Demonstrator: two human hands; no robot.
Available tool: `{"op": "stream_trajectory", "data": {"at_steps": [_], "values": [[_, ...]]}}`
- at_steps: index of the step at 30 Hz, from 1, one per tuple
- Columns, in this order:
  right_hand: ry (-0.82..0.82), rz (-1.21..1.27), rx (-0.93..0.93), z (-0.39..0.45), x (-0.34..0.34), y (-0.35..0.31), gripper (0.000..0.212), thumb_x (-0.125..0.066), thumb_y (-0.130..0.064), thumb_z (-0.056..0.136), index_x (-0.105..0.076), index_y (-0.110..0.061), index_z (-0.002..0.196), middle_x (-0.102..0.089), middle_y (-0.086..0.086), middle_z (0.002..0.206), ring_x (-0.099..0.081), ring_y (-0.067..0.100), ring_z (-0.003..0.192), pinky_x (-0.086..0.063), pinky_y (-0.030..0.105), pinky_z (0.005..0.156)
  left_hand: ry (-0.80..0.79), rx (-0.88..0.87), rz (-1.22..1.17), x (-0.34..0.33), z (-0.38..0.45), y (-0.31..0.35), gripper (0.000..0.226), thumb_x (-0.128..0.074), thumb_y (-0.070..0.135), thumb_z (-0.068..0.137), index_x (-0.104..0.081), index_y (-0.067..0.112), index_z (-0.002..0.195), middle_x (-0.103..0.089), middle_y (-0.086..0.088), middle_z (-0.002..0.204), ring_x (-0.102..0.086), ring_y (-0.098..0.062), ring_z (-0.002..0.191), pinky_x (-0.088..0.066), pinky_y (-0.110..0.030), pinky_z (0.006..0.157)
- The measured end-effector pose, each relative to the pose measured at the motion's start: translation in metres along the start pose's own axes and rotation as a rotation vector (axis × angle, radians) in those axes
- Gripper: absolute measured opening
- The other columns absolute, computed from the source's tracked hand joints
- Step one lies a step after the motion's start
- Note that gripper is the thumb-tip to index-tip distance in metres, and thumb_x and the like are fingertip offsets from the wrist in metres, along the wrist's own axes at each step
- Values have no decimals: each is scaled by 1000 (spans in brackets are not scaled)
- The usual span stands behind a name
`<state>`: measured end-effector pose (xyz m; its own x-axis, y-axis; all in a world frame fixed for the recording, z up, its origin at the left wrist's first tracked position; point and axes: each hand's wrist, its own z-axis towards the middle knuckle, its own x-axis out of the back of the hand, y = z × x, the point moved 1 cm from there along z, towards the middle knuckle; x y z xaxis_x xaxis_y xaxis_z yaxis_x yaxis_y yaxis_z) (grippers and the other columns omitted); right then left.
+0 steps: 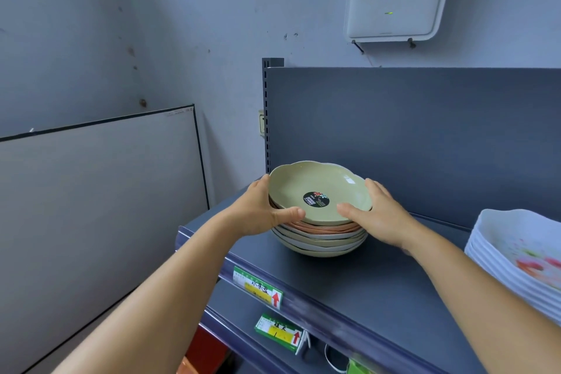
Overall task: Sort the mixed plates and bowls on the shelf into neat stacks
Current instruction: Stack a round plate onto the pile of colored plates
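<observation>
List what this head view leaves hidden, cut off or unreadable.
- Stack count: only rim edges show under the green plate; the left hand and right hand cover its sides.
- Grip: fingertips are hidden behind the plates.
- White plates: cut off by the right edge; the pattern is blurred.
- Plate sticker text: too small to read.
- Lower shelf: its contents are hidden under the top shelf.

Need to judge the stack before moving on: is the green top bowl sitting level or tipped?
Tipped. The green bowl leans, far rim higher than near rim, held between left hand and right hand above the stack.
</observation>
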<state>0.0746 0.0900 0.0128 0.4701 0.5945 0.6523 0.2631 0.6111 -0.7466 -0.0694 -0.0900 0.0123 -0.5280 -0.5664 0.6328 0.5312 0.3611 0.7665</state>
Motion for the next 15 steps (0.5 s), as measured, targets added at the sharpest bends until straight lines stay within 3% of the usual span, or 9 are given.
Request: {"op": "stream_trajectory", "data": {"at_steps": [2,4,7,11,15], "values": [[-37,62,-4,-5,0,2,63,-71,-45,80,-40,-22,130,-39,-5,136,-43,13,118,-35,27,93,41,4,71,-6,-5,2,96,-81,58,60,-37,29,140,-50,6,131,-50,-14,122,-42,-37,107],[-71,83,-17,-11,-1,3,77,-77,-42,74,-35,-27,136,-38,-8,133,-42,10,117,-36,27,94,86,4,89,-15,-9,1,107,-81,62,51,-31,33,141,-45,6,133,-48,-13,121,-43,-34,105],[-34,-60,-31,-17,-7,4,93,-80,-43,67,-28,-25,141,-33,-9,136,-44,11,116,-40,29,92,138,24,67,-23,-14,1,99,-85,38,65,-25,27,144,-36,4,134,-43,-9,112,-36,-22,94],[46,-244,-44,-17,-18,-1,82,-75,-48,73,-31,-14,134,-33,-4,135,-49,19,115,-41,29,82,171,32,128,-20,-10,1,98,-84,31,67,-25,26,146,-38,1,135,-41,-10,105,-35,-21,88],[67,-287,-26,-6,-26,-7,67,-71,-46,78,-39,-11,125,-37,-3,133,-51,21,112,-45,33,85,183,61,203,-6,-1,-2,92,-84,32,65,-33,26,142,-48,-1,128,-45,-14,108,-37,-22,84]]}}
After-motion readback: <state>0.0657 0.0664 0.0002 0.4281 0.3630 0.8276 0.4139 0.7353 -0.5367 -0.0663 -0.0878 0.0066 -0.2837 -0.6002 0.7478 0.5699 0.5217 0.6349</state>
